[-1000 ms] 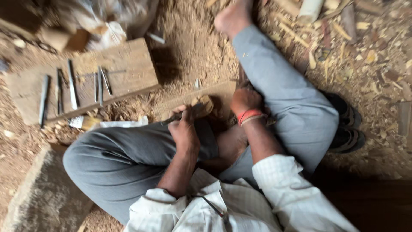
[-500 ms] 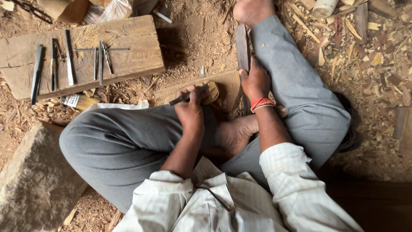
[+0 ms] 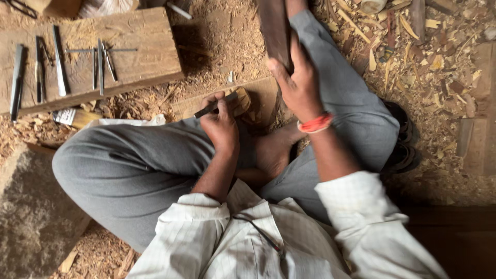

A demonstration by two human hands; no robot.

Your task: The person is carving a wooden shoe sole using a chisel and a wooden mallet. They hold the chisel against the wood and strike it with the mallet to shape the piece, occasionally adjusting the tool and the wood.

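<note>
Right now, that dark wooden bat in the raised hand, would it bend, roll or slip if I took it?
The bat looks like thick solid wood, so probably stiff and fairly heavy. Its flat face suggests it would lie still, not roll. The right hand wraps it fully, and the dusty, unpolished surface likely gives a sure grip.

Woodcarving workshop, probably floor-level: wood chips [image 3: 413,46] and sawdust underfoot, chisels [image 3: 59,67] laid on timber block [image 3: 144,57].

My trousers [image 3: 155,165] are plain grey, my shirt [image 3: 248,243] white with a fine check. A red band [image 3: 316,124] circles my right wrist. Left of the trousers, grey chisels [image 3: 59,67] lie on a tan plank [image 3: 150,46].
</note>
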